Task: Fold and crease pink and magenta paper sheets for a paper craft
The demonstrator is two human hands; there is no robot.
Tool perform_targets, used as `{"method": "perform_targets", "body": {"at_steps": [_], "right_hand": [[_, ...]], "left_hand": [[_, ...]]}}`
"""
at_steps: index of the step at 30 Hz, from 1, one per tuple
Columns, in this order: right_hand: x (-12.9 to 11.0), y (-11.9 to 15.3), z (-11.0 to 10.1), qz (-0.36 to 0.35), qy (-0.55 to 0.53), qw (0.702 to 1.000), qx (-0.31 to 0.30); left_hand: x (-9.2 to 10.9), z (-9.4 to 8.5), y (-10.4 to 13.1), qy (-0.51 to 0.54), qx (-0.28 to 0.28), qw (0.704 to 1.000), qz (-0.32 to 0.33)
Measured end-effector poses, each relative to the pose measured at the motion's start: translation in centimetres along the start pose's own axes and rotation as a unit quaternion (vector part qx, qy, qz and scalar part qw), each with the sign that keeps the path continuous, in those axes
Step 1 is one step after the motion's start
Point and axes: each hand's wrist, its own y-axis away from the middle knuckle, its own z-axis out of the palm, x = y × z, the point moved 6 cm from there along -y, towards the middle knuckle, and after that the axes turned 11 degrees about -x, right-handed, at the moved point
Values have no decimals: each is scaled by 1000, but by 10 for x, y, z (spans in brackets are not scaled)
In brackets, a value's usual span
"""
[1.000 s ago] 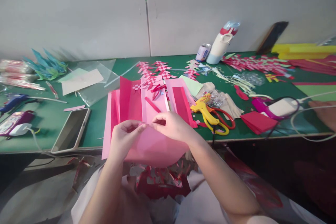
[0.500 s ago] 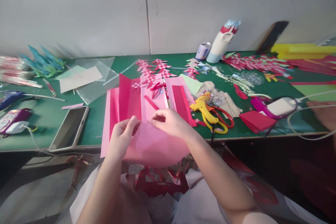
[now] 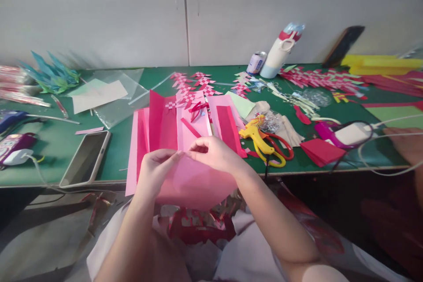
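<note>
A pink sheet of paper (image 3: pixel 198 185) hangs over the front edge of the table, its upper edge between my hands. My left hand (image 3: pixel 157 169) pinches that edge with thumb and fingers. Close beside it, my right hand (image 3: pixel 213 154) is closed on the same edge, thumb against forefinger. Under and behind the hands lie a folded dark pink sheet (image 3: pixel 161 125), more pink paper, and a loose dark pink strip (image 3: pixel 191 127). Checkered woven paper pieces (image 3: pixel 187 92) rest at the far side of the stack.
To the right lie a yellow-handled tool (image 3: pixel 261 141), red paper (image 3: pixel 322 153) and a white bottle (image 3: pixel 279 55) beside a can (image 3: pixel 256 62). A phone (image 3: pixel 86 158) lies left, near a blue-handled tool (image 3: pixel 13 120). Another person's hand (image 3: pixel 405 141) is at the far right.
My left hand has shifted slightly right, and its thumb and fingers have come together on the paper edge, nearer my right hand. The right hand stays almost in place.
</note>
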Motion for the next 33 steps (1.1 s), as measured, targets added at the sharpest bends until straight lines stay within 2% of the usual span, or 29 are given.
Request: {"method": "perform_targets", "body": {"at_steps": [5, 11, 16, 20, 26, 30, 33], "right_hand": [[-2, 6, -6, 27, 4, 999, -45], [-1, 7, -9, 38, 10, 998, -42], [0, 5, -9, 28, 85, 996, -20], [-1, 6, -7, 9, 143, 989, -18], [-3, 7, 0, -12, 166, 986, -22], [-7, 6, 4, -30, 179, 983, -11], [-9, 6, 4, -33, 186, 982, -2]], "left_hand": [[-4, -5, -2, 51, 22, 998, -9], [-8, -7, -3, 65, 14, 998, -14], [-2, -4, -3, 26, -13, 1000, -9], [-1, -1, -4, -27, -63, 997, -19], [-2, 5, -4, -68, -107, 992, -10], [4, 10, -2, -120, -108, 987, 3], [9, 11, 0, -112, -95, 989, 12]]}}
